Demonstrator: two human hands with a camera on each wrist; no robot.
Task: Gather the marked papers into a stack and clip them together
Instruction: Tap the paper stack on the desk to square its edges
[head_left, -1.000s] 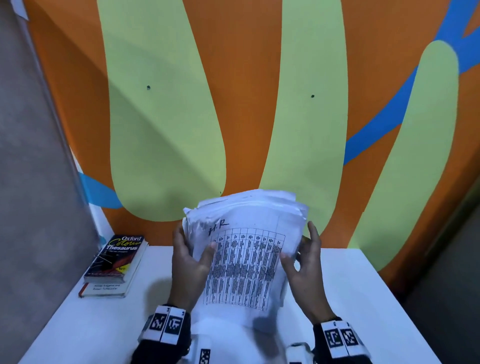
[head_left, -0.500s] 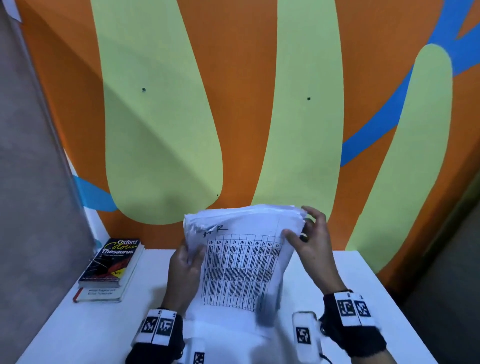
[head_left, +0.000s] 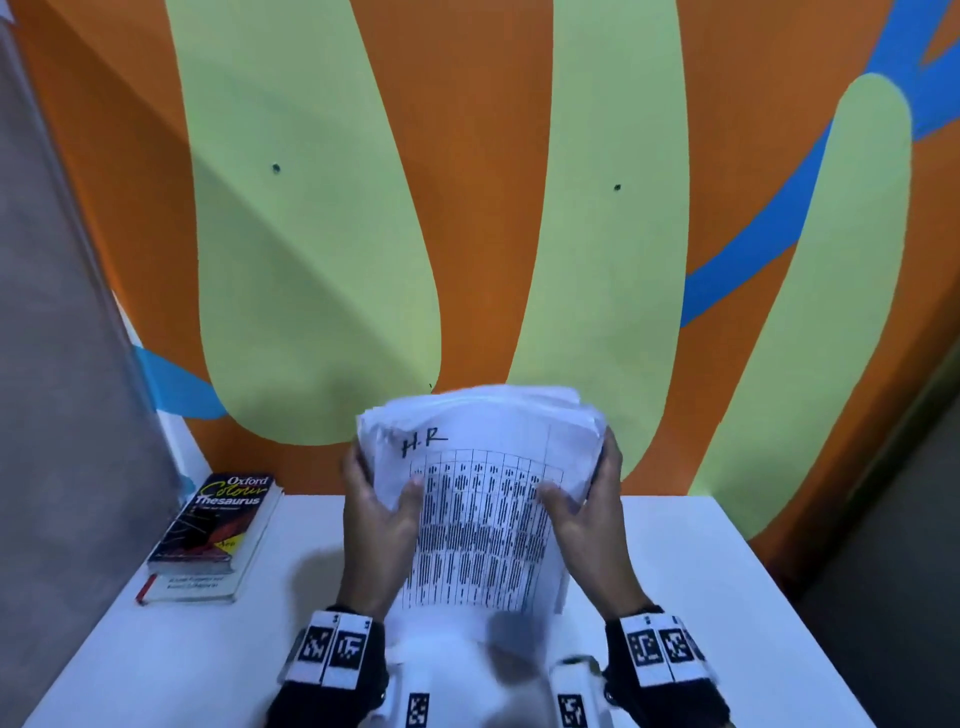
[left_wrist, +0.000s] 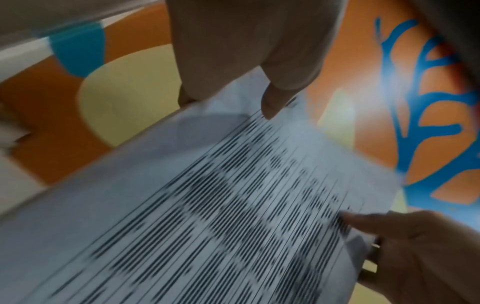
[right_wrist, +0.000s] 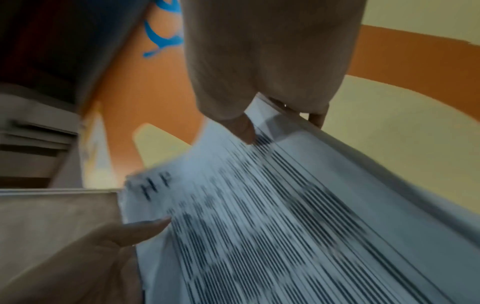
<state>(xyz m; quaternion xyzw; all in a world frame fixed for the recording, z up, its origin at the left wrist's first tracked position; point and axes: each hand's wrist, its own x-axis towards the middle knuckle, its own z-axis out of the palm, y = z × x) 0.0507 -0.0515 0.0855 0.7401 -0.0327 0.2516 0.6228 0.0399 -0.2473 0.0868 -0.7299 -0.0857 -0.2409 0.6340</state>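
A thick stack of white papers (head_left: 480, 519) stands on edge over the white table (head_left: 701, 597), its front sheet a printed grid with "H.R" handwritten at the top. My left hand (head_left: 376, 512) grips the stack's left side, thumb on the front sheet and fingers behind. My right hand (head_left: 587, 512) grips the right side the same way. The left wrist view shows the stack (left_wrist: 233, 205) blurred, with my left hand (left_wrist: 249, 61) on it; so does the right wrist view, stack (right_wrist: 285, 226) under my right hand (right_wrist: 259, 82). No clip is in view.
An Oxford Colour Thesaurus (head_left: 213, 535) lies on another book at the table's left rear corner. An orange, green and blue painted wall (head_left: 493, 208) rises right behind the table. A grey panel (head_left: 62, 364) borders the left side.
My right hand came down from the stack's top right corner to grip its right side. The stack stays upright between both hands.
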